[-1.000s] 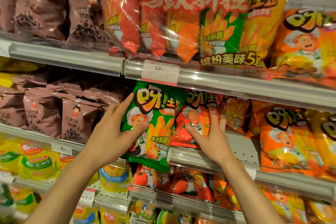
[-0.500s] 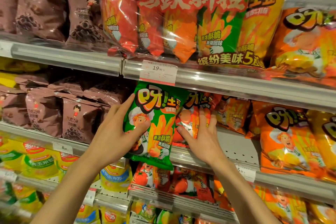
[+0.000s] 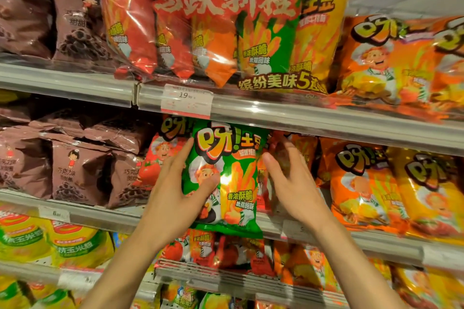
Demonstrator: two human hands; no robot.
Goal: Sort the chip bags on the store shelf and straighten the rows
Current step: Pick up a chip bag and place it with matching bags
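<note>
A green chip bag (image 3: 233, 183) stands upright at the front of the middle shelf (image 3: 100, 218). My left hand (image 3: 173, 198) grips its left edge, with the thumb across the front and the fingers up along the side. Just right of the bag, my right hand (image 3: 293, 183) reaches in with relaxed fingers against the red bags (image 3: 263, 183) behind it; this hand is blurred. A red tomato-flavour bag (image 3: 155, 158) shows left of the green one. Orange bags (image 3: 361, 183) fill the row to the right.
Brown chocolate snack bags (image 3: 75, 170) fill the left of the middle shelf. A large multipack (image 3: 226, 20) sits on the top shelf above a price tag (image 3: 187, 100). Yellow-green bags (image 3: 62, 243) and red bags (image 3: 226, 251) line the shelf below.
The green bag has moved right in my left hand, uncovering a red bag on its left. My right hand has left the front of the red bag and reached deeper beside the green one.
</note>
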